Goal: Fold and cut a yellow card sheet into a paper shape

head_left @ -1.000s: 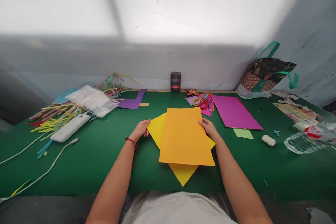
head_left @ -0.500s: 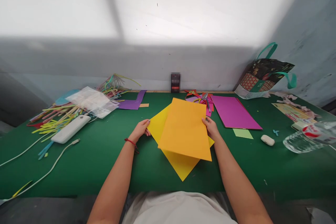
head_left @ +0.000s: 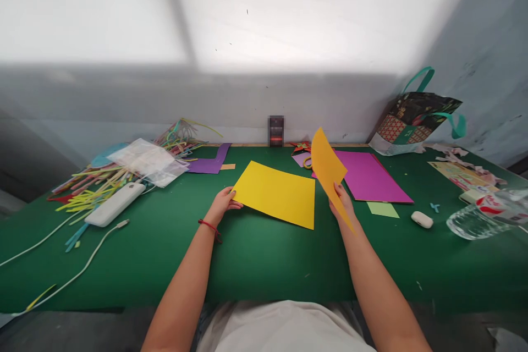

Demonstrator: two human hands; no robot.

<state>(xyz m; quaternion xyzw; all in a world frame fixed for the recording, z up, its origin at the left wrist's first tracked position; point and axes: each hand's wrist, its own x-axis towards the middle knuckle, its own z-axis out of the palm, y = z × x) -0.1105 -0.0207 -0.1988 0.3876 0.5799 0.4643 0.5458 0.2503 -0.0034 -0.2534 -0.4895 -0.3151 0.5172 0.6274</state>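
Observation:
My left hand pinches the left corner of a yellow sheet of paper, thumb on top. The sheet lies low over the green table, slightly tilted. To its right, my right hand grips an orange-yellow sheet, raised and curved, seen nearly edge-on. The two sheets are apart. Behind the raised sheet, a pair of scissors shows only its yellow handle. A stack of magenta paper lies just right of my right hand.
At left are a heap of coloured strips, a plastic bag, a white power bank and a cable. Purple paper lies at the back. On the right are a white case, a water bottle and a patterned bag.
The orange-yellow sheet has come off the yellow one, moving right and turning upright in my right hand. The yellow sheet has rotated and now lies flatter, still held by my left hand.

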